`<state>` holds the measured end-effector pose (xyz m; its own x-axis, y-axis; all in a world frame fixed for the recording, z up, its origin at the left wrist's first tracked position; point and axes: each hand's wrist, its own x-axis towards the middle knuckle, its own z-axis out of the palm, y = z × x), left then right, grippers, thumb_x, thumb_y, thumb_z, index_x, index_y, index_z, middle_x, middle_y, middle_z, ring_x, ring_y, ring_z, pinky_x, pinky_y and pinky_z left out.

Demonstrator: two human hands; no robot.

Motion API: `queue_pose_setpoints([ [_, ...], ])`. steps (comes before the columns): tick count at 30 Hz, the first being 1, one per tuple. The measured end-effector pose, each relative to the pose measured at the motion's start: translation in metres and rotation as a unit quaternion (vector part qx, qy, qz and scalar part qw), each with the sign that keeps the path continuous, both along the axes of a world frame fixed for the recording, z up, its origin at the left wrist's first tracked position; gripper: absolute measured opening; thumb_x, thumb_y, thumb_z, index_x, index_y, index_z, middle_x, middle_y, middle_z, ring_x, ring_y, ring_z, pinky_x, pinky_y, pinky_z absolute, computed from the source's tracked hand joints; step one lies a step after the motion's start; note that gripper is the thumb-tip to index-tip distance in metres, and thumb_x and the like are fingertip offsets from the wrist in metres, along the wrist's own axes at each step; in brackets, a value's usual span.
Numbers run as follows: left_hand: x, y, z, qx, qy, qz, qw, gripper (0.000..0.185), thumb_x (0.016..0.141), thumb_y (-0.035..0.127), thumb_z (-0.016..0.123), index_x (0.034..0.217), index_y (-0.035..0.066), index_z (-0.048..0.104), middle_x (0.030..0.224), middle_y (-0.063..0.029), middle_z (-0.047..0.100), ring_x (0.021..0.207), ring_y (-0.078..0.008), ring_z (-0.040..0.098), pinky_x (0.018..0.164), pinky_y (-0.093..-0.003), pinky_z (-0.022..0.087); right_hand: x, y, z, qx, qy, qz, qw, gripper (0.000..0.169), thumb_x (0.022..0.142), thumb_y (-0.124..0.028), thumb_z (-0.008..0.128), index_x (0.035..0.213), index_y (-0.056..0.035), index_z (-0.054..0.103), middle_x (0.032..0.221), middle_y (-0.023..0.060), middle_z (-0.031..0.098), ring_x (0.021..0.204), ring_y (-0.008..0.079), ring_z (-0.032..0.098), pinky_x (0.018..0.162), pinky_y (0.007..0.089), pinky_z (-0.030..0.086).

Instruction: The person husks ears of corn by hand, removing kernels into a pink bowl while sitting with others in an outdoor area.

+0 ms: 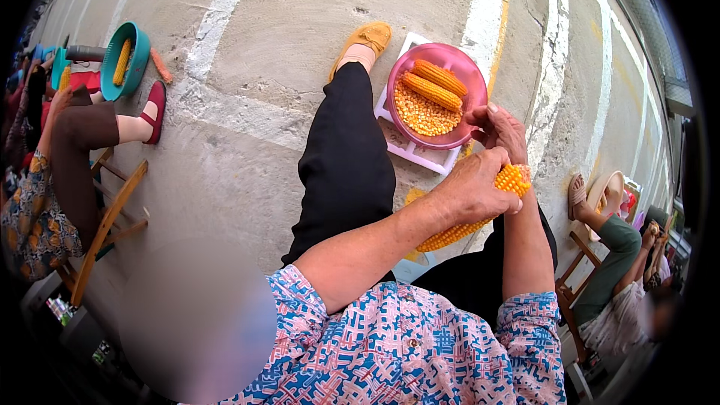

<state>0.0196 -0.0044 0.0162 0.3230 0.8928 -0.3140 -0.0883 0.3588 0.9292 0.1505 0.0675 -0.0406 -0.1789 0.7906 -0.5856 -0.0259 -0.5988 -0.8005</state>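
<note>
My left hand (pixel 484 185) grips an ear of yellow corn (pixel 453 236), which slants across above my lap with one end by my right wrist. At the right rim of a pink translucent plastic bowl (pixel 481 81), my right hand (pixel 500 128) has its fingers bent. Whether anything small is between those fingers is not visible. Loose corn kernels (pixel 419 112) cover the bowl's bottom. Two ears of corn (pixel 436 87) lie side by side on them. A white plastic stool (pixel 419 154) supports the bowl.
To the left, a seated person holds an ear of corn (pixel 65 77) beside a teal plastic basket (pixel 140 50) with another ear inside. A bare reddish cob (pixel 161 66) leans by that basket. Another person sits at the right on a wooden chair (pixel 576 275). White lines mark the concrete ground (pixel 225 197).
</note>
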Motion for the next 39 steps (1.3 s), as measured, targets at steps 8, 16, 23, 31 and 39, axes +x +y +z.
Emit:
queue_pose_setpoints([
  [8, -0.004, 0.004, -0.006, 0.011, 0.012, 0.065, 0.998, 0.041, 0.064, 0.022, 0.071, 0.093, -0.004, 0.057, 0.086, -0.0140, 0.062, 0.083, -0.0232, 0.062, 0.076, -0.0341, 0.049, -0.011, -0.002, 0.008, 0.021, -0.050, 0.015, 0.998, 0.031, 0.092, -0.032, 0.060, 0.091, -0.0009, 0.066, 0.083, 0.0072, 0.067, 0.069, 0.0121, 0.060, 0.065, 0.0233, 0.047],
  [16, -0.013, 0.010, -0.004, 0.003, -0.013, 0.156, 0.988, 0.036, 0.073, 0.019, 0.074, 0.097, -0.002, 0.056, 0.093, -0.0100, 0.060, 0.088, -0.0171, 0.059, 0.079, -0.0315, 0.049, -0.005, -0.001, -0.001, -0.004, 0.126, 0.003, 0.992, 0.034, 0.096, -0.032, 0.054, 0.092, -0.0005, 0.064, 0.085, 0.0077, 0.066, 0.072, 0.0137, 0.062, 0.070, 0.0277, 0.052],
  [23, -0.020, 0.024, -0.006, 0.016, -0.131, 0.384, 0.914, 0.042, 0.070, 0.014, 0.075, 0.100, -0.002, 0.050, 0.091, -0.0128, 0.059, 0.082, -0.0220, 0.061, 0.076, -0.0348, 0.050, -0.014, -0.014, 0.027, -0.060, 0.322, 0.122, 0.937, 0.077, 0.092, -0.063, 0.040, 0.135, 0.0017, 0.040, 0.133, 0.0124, 0.051, 0.124, 0.0221, 0.049, 0.105, 0.0357, 0.037],
  [31, -0.077, 0.047, 0.014, 0.022, 0.122, 0.084, 0.989, 0.032, 0.080, 0.017, 0.075, 0.100, -0.005, 0.063, 0.089, -0.0104, 0.065, 0.078, -0.0119, 0.063, 0.064, -0.0246, 0.052, -0.041, -0.028, 0.049, 0.025, 0.141, 0.172, 0.975, 0.075, 0.068, -0.032, 0.079, 0.128, -0.0001, 0.046, 0.116, 0.0089, 0.057, 0.107, 0.0182, 0.056, 0.095, 0.0323, 0.043],
  [39, -0.180, 0.093, -0.054, -0.055, 0.258, 0.069, 0.962, 0.050, 0.089, 0.020, 0.055, 0.134, -0.002, 0.047, 0.130, -0.0159, 0.054, 0.118, -0.0217, 0.051, 0.098, -0.0310, 0.039, -0.024, -0.019, 0.045, 0.016, 0.149, 0.038, 0.988, 0.058, 0.072, -0.023, 0.068, 0.122, 0.0017, 0.052, 0.091, 0.0079, 0.062, 0.084, 0.0153, 0.058, 0.081, 0.0274, 0.046],
])
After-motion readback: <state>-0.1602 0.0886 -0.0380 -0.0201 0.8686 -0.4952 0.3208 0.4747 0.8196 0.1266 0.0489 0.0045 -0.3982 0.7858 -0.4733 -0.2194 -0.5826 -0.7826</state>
